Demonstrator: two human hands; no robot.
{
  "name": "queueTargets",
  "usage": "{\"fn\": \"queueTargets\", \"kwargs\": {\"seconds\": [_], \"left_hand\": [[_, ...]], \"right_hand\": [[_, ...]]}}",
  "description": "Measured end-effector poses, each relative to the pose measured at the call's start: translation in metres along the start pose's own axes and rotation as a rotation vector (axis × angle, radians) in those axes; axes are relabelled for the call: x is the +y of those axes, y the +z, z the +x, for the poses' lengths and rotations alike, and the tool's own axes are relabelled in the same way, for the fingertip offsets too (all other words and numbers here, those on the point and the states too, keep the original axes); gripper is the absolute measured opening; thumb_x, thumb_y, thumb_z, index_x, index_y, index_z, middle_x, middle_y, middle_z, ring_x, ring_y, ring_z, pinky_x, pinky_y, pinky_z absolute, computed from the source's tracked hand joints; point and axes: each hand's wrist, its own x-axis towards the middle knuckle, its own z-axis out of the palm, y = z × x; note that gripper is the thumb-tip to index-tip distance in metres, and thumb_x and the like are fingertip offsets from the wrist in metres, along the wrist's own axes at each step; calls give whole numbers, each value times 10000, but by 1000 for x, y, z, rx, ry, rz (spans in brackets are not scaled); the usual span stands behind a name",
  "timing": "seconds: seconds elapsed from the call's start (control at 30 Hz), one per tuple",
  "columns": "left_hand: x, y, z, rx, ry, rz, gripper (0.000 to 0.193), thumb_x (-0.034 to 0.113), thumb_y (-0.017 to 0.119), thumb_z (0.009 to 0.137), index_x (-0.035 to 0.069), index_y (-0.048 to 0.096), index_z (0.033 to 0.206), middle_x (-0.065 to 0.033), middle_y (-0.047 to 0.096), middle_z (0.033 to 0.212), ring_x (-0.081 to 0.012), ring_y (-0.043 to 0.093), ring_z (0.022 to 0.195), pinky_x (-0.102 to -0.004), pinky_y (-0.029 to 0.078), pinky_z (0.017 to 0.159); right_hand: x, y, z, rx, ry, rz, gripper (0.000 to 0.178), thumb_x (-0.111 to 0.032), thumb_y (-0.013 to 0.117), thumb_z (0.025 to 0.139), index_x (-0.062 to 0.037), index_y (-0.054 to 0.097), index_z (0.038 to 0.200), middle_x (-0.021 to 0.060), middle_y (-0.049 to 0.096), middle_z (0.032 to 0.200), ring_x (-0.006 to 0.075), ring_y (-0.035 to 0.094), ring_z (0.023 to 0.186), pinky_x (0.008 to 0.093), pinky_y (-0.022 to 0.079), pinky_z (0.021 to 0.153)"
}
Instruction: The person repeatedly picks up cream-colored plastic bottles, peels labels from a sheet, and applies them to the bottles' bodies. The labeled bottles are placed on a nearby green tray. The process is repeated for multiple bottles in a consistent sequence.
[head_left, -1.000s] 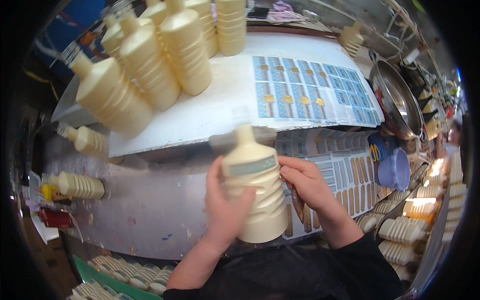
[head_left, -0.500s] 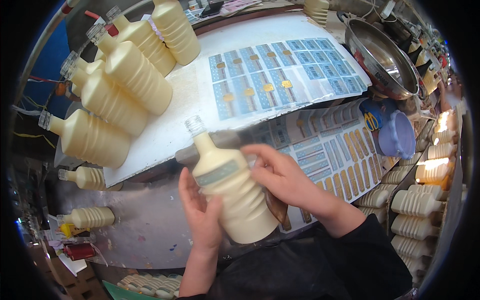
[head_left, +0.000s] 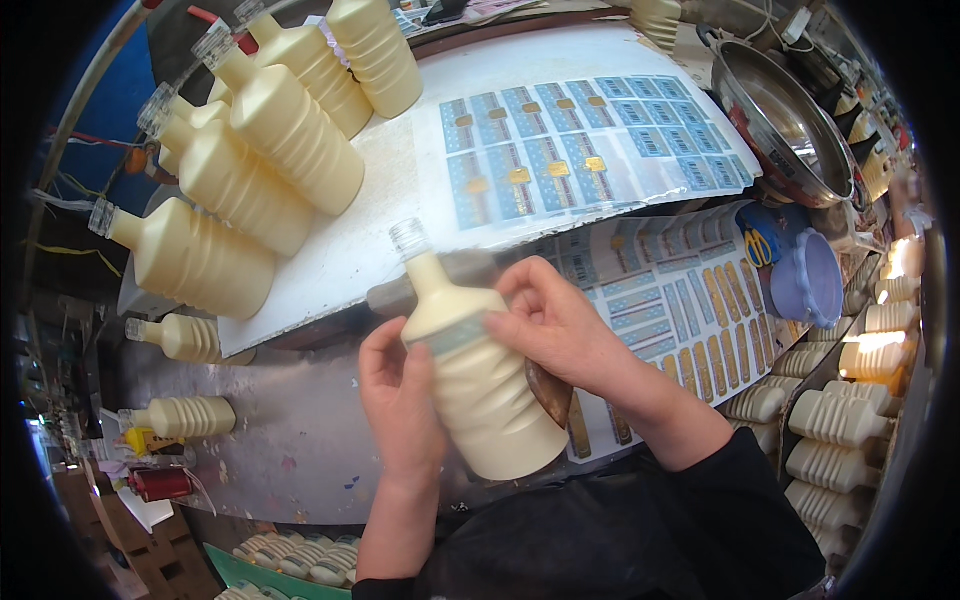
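Note:
A cream plastic bottle [head_left: 490,400] with a clear threaded neck leans in front of me, its neck pointing away. Across its upper body runs a pale blue label strip [head_left: 452,338]. My left hand [head_left: 400,400] is closed round the bottle's left side, thumb at the strip's left end. My right hand [head_left: 560,325] is at the shoulder, its thumb pressed on the strip's right end and its fingers curled beside the bottle. Below that hand a brown, pointed piece [head_left: 550,392] shows against the bottle's right side; what bears it is hidden.
Several cream bottles [head_left: 290,130] stand at the far left of the white worktop [head_left: 400,170]. Label sheets [head_left: 560,150] lie on it and on a lower level [head_left: 680,320]. At right are a metal pan [head_left: 790,120], a lavender bucket [head_left: 808,280], yellow-handled scissors [head_left: 758,248] and stacked bottles [head_left: 840,415].
My right thumb has come down onto the label strip, and its fingers have curled. My left thumb has moved up to the strip's left end. The whole view has shifted slightly.

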Motion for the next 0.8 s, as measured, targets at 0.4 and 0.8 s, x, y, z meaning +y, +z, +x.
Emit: {"fn": "queueTargets", "kwargs": {"seconds": [0.4, 0.8], "left_hand": [[-1, 0, 0, 23, -5, 15, 312, 75, 636, 1005, -13, 551, 1292, -102, 604, 1236, -168, 589, 1126, -324, 500, 1007], [-3, 1, 0, 36, -2, 14, 345, 47, 626, 1001, 1, 518, 1325, -106, 580, 1275, -170, 566, 1152, -325, 480, 1014]], "right_hand": [[-2, 0, 0, -12, 33, -12, 383, -266, 745, 938, -23, 545, 1155, 36, 629, 826, 101, 604, 751, 278, 502, 681], [-5, -6, -32, 86, -273, -249, 358, -82, 569, 985, -11, 651, 1325, 128, 659, 952, 231, 644, 853, 330, 508, 795]]}}
